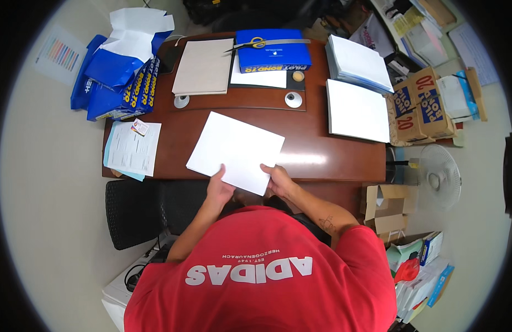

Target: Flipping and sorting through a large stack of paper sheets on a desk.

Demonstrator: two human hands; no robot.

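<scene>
A tilted stack of white paper [237, 149] is held over the front edge of a brown wooden desk [347, 159]. My left hand [219, 187] grips its near edge, thumb on top and fingers hidden beneath. At the near right corner my right hand [279, 179] pinches the same stack, its thumb also on the upper face. Two more piles of white paper, an upper one [357, 62] and a lower one [357, 110], lie at the desk's right side. Farther back is a stack of off-white sheets [204, 66].
Scissors [251, 44] and a metal ruler [287, 41] rest on a blue paper ream [276, 56]. Wrapped reams [123, 93] are piled at the back left, near printed forms [133, 145]. A black chair [135, 213], a fan [438, 178] and cardboard boxes [422, 110] flank the desk.
</scene>
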